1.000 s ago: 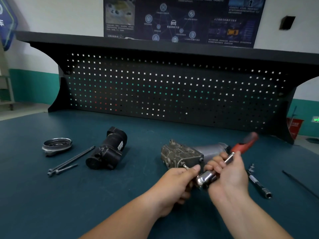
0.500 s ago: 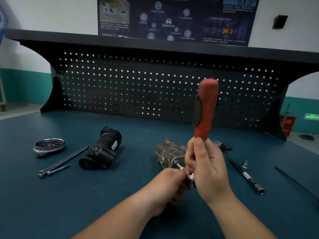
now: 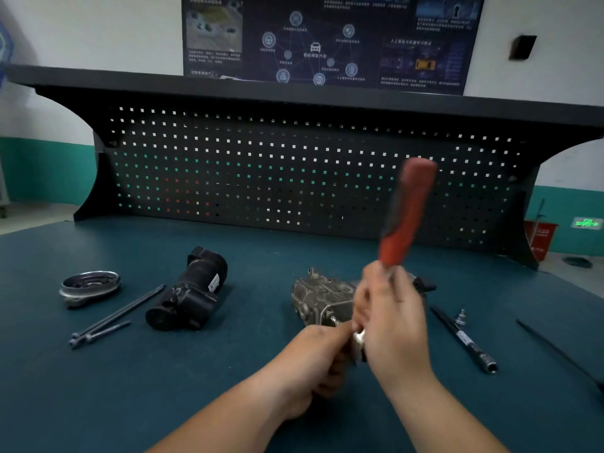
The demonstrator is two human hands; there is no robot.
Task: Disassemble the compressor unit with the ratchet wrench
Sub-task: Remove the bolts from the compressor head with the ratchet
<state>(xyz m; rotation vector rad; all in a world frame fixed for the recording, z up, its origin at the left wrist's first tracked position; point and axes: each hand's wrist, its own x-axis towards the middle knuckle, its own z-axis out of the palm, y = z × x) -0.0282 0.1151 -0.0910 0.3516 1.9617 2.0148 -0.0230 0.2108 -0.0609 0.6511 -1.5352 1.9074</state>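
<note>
A person's right hand grips the ratchet wrench low on its red handle, which stands almost upright and blurred with motion, its head down at a bolt on the near face of the compressor unit. The fingers are wrapped tight around the shaft, apparently to swing the handle. The left hand closes in a pinch at the wrench's socket end, seemingly steadying it on the fastener. The compressor unit lies on its side at the centre of the green bench. At nine o'clock from it rest what look like parts already removed: a black cylindrical housing, two long bolts and a metal ring cover. At three o'clock lie an extension bar and a small socket. No containers are in view.
</note>
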